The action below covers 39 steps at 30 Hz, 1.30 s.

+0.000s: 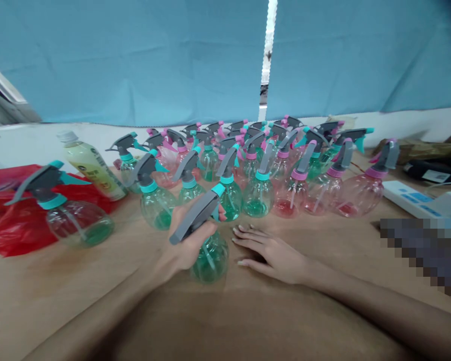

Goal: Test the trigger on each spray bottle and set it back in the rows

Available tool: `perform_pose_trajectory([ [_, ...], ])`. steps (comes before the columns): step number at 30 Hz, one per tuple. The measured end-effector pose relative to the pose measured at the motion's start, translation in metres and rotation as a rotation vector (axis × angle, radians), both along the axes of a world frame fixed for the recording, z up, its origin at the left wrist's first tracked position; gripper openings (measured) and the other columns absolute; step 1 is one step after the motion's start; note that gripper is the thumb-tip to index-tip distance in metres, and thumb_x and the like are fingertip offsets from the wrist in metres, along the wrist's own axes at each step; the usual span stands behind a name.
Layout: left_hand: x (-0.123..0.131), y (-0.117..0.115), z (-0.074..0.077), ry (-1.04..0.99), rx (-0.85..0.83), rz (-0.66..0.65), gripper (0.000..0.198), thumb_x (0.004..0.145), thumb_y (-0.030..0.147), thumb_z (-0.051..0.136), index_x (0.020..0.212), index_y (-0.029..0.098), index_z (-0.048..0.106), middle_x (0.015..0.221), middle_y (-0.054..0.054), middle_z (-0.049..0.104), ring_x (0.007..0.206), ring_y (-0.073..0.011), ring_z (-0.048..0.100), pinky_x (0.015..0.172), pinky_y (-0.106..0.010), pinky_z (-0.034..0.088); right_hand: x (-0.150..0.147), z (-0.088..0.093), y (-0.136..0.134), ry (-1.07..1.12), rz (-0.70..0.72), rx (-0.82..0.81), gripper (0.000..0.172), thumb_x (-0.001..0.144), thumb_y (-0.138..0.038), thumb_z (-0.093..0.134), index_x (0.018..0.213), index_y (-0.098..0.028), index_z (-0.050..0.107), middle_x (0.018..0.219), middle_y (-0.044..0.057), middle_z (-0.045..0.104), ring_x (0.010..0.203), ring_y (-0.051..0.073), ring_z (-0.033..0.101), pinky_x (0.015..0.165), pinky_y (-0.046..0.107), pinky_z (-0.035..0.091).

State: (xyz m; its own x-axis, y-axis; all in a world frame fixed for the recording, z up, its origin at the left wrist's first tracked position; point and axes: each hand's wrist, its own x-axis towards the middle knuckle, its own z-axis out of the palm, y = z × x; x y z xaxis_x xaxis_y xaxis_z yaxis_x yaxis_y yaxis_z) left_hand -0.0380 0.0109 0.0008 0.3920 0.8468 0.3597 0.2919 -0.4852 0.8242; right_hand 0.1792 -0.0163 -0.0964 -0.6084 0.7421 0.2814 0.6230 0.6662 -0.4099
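Note:
My left hand (190, 238) is wrapped round the neck of a green spray bottle (210, 260) with a grey trigger head and turquoise nozzle. The bottle stands roughly upright at the middle of the table, and the fingers partly hide its collar. To its right, my right hand (268, 250) lies on the wooden table (225, 321), fingers stretched out and holding nothing. Just beyond both hands, several more spray bottles form a front row, among them a green one (258, 198) with a turquoise collar and a pink one (291, 198) with a pink collar.
Farther spray bottles crowd behind the front row. At left, another green spray bottle (80, 223) stands before a red plastic bag (18, 235), near a leaning yellow-green bottle (93, 165). A white power strip (409, 198) and a black object (432, 172) lie at right. A blue sheet (154, 60) covers the wall.

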Motion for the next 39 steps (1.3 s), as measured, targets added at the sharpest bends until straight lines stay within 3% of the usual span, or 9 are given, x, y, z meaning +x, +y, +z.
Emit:
perform_pose_trajectory([
  [5,-0.0003,-0.0007,-0.001,0.038,-0.014,0.035,0.016,0.074,0.022,0.052,0.086,0.022,0.063,0.082,0.001,0.066,0.074,-0.017,0.058,0.069,-0.028,0.045,-0.0005,0.0019,-0.0004,-0.021,-0.003,-0.009,0.056,0.093,-0.05,0.043,0.137,-0.017,0.045,0.144,0.009,0.043,0.136,0.021,0.034,0.113,0.043,0.028],
  [9,0.0005,0.0003,-0.0048,0.007,-0.003,0.054,0.028,0.077,0.023,0.052,0.102,0.025,0.064,0.083,0.001,0.066,0.078,-0.0186,0.06,0.072,-0.029,0.047,-0.0002,0.0023,-0.0003,-0.028,-0.006,-0.013,0.057,0.093,-0.051,0.043,0.137,-0.016,0.045,0.144,0.01,0.043,0.136,0.022,0.034,0.113,0.043,0.027],
  [16,0.0042,-0.0017,-0.0045,0.016,0.025,0.104,0.027,0.08,0.023,0.052,0.104,0.028,0.064,0.079,0.003,0.066,0.064,-0.0146,0.059,0.063,-0.027,0.047,0.0004,0.0011,-0.0002,0.009,0.002,-0.017,0.055,0.093,-0.05,0.044,0.138,-0.019,0.044,0.144,0.009,0.043,0.136,0.023,0.035,0.112,0.046,0.029],
  [23,0.0063,-0.002,-0.0019,0.012,-0.005,0.075,0.031,0.081,0.024,0.051,0.11,0.028,0.062,0.088,0.0,0.067,0.068,-0.016,0.059,0.065,-0.028,0.048,0.0002,0.0012,-0.0001,-0.007,0.002,-0.016,0.056,0.093,-0.05,0.044,0.138,-0.017,0.044,0.144,0.01,0.043,0.136,0.023,0.034,0.113,0.044,0.028],
  [39,0.0067,-0.0027,-0.0032,0.007,-0.003,0.072,0.031,0.085,0.032,0.051,0.115,0.028,0.06,0.076,0.0,0.063,0.057,-0.0148,0.052,0.058,-0.028,0.044,0.0002,0.0017,-0.0001,0.018,0.008,-0.019,0.055,0.092,-0.049,0.045,0.137,-0.018,0.045,0.143,0.01,0.044,0.135,0.023,0.035,0.113,0.045,0.028],
])
